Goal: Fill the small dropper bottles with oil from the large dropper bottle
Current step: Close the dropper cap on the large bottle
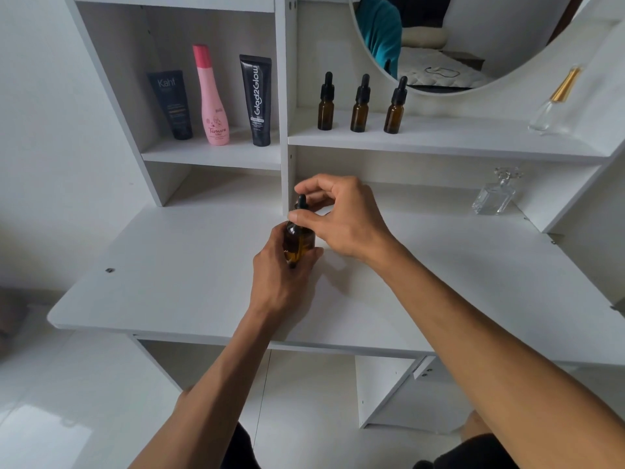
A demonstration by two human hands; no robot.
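Left hand (282, 275) gripping large dropper bottle (297, 240) upright, right hand (341, 214) pinching its cap, bulb pointing up

Both forearms extend forward, bare, converging at centre; left hand (282, 269) sits lower, palm turned inward, fingers curled closed in a grasp, thumb on the near side; right hand (341, 218) sits above it, wrist bent, thumb and forefinger pinched together, remaining fingers loosely curled.
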